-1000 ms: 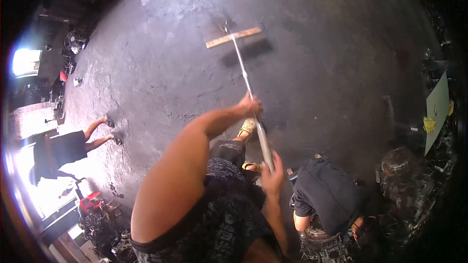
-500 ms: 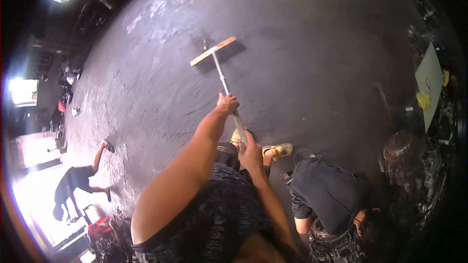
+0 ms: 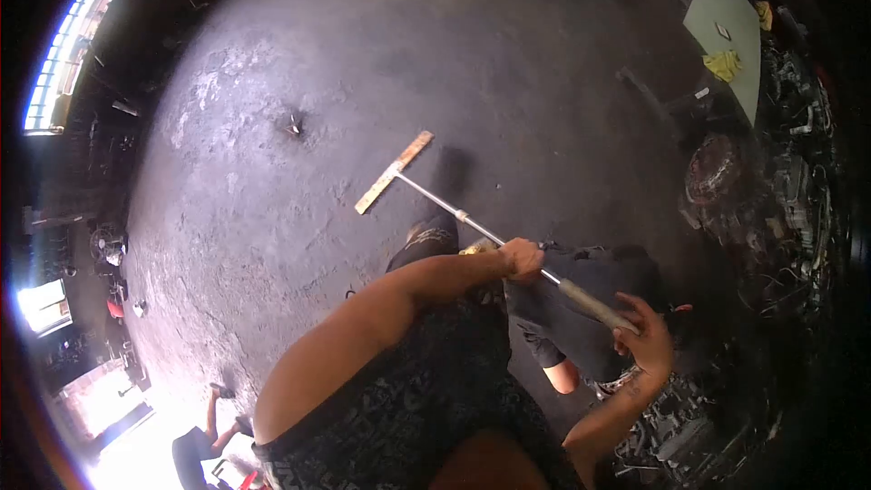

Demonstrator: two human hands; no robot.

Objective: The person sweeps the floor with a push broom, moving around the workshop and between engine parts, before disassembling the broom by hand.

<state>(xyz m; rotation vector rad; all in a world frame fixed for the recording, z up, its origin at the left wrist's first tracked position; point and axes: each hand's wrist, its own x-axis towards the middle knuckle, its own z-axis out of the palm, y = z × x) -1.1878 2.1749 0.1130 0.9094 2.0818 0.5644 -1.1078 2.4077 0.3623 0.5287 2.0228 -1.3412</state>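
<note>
A long-handled T-shaped floor tool point(image 3: 479, 229) runs across the middle of the head view. Its flat, pale orange-brown bar head point(image 3: 393, 172) lies toward the far end, with a dark shadow on the floor beside it. My left hand point(image 3: 523, 259) is closed round the metal pole below its joint. At the near end, the thick tan grip rests in my right hand point(image 3: 646, 338), its thumb side against the grip and some fingers loosely raised. The underside of the bar head is hidden.
A person in dark clothing point(image 3: 599, 308) bends close on my right, partly behind the pole. Another person point(image 3: 195, 454) is at the lower left near a bright doorway. Machine parts point(image 3: 789, 218) line the right side, beside a pale green board point(image 3: 721, 27) with a yellow cloth point(image 3: 722, 65). A small object point(image 3: 293, 125) lies on the dark, rough floor point(image 3: 544, 63).
The pole has swung from nearly upright to a diagonal, its grip end moving right. Both hands moved right with it; my right hand's fingers loosened. The view has turned.
</note>
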